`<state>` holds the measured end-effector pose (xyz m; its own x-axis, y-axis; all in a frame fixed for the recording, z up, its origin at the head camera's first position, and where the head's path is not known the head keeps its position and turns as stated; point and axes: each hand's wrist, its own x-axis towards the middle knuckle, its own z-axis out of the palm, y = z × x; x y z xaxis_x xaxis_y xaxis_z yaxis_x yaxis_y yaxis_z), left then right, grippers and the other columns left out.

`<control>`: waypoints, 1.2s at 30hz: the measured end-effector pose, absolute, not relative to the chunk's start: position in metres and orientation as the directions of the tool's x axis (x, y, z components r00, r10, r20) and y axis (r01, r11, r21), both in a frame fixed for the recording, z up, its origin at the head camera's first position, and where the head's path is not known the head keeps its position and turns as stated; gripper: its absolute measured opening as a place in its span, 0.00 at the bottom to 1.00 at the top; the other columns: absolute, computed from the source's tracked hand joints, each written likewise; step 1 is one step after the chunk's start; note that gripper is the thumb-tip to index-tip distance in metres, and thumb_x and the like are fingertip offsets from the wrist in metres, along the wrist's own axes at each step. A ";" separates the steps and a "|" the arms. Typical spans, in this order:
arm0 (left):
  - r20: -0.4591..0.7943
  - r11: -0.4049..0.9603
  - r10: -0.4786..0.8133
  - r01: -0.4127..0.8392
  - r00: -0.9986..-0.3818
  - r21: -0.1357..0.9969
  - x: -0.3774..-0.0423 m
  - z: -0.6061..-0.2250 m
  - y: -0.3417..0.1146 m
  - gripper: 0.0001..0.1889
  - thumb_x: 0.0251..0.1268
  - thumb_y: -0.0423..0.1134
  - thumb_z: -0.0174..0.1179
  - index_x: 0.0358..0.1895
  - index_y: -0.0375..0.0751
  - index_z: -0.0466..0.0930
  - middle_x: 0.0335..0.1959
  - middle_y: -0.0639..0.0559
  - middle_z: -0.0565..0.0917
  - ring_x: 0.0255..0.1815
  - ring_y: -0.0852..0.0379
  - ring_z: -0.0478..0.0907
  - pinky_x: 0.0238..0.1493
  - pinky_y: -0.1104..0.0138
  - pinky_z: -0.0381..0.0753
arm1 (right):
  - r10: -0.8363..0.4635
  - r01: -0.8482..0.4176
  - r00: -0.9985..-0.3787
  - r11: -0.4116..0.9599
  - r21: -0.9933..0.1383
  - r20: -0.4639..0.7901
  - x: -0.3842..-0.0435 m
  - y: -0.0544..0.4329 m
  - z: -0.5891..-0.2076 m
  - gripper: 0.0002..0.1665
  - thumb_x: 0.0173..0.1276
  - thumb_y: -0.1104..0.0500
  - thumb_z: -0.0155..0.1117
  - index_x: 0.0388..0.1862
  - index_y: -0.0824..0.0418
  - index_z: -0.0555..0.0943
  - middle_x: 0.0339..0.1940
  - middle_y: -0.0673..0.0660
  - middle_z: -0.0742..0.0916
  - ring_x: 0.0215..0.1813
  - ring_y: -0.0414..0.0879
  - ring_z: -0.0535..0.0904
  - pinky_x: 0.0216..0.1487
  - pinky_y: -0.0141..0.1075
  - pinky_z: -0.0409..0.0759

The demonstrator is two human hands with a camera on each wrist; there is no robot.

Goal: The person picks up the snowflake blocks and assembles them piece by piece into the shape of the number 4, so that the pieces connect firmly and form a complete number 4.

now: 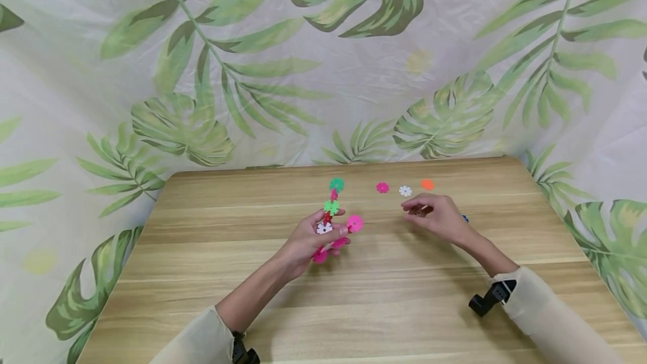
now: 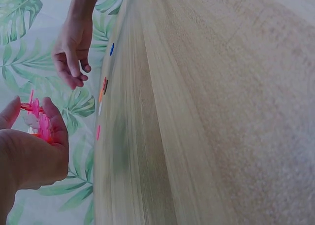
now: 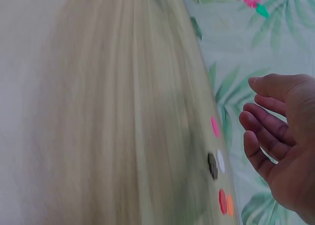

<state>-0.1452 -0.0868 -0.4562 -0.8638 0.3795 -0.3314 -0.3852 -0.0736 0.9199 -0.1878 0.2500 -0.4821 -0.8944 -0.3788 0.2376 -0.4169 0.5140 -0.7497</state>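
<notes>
My left hand (image 1: 308,240) grips a chain of joined plastic snowflake discs (image 1: 331,207), held over the table. Green discs top the chain, a white one sits by the thumb, and pink ones (image 1: 355,223) stick out beyond and below the fingers. Part of the chain is hidden by the fingers; in the left wrist view its pink discs (image 2: 44,126) show between thumb and fingers. To the right, my right hand (image 1: 437,218) hovers with loosely bent fingers. Nothing shows between thumb and fingers of that right hand (image 3: 280,131) in the right wrist view.
Loose discs lie toward the table's back: a pink one (image 1: 382,187), a white one (image 1: 405,190) and an orange one (image 1: 427,184). A blue disc (image 1: 465,218) is partly behind the right hand. The right wrist view also shows a dark disc (image 3: 212,166) and a red disc (image 3: 222,201).
</notes>
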 end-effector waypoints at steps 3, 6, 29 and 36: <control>-0.337 -0.085 0.381 -0.396 -0.861 0.914 -0.145 -0.455 -0.087 0.31 0.73 0.35 0.69 0.76 0.39 0.70 0.52 0.46 0.88 0.45 0.54 0.90 0.45 0.62 0.90 | -0.385 -0.437 -0.889 0.548 -0.713 0.249 -0.195 0.259 -0.484 0.14 0.63 0.71 0.78 0.47 0.68 0.90 0.42 0.61 0.92 0.41 0.46 0.88 0.41 0.38 0.89; -0.339 -0.097 0.382 -0.401 -0.860 0.911 -0.145 -0.453 -0.087 0.31 0.73 0.35 0.69 0.75 0.40 0.71 0.51 0.47 0.89 0.45 0.54 0.90 0.44 0.63 0.90 | -0.390 -0.446 -0.887 0.577 -0.685 0.249 -0.202 0.267 -0.486 0.14 0.63 0.71 0.79 0.47 0.69 0.90 0.41 0.60 0.93 0.41 0.49 0.88 0.42 0.45 0.90; -0.329 -0.124 0.406 -0.408 -0.853 0.904 -0.144 -0.453 -0.091 0.33 0.72 0.37 0.70 0.76 0.36 0.68 0.44 0.49 0.91 0.38 0.59 0.88 0.39 0.68 0.88 | -0.445 -0.462 -0.880 0.714 -0.527 0.169 -0.227 0.285 -0.503 0.15 0.61 0.61 0.83 0.45 0.65 0.91 0.37 0.55 0.88 0.38 0.45 0.79 0.39 0.36 0.78; -0.314 -0.119 0.411 -0.392 -0.856 0.912 -0.144 -0.453 -0.093 0.30 0.72 0.37 0.71 0.74 0.40 0.71 0.43 0.49 0.90 0.36 0.59 0.87 0.38 0.68 0.87 | -0.461 -0.460 -0.877 0.720 -0.519 0.138 -0.233 0.286 -0.505 0.13 0.62 0.62 0.82 0.45 0.63 0.92 0.36 0.53 0.87 0.37 0.45 0.78 0.38 0.35 0.76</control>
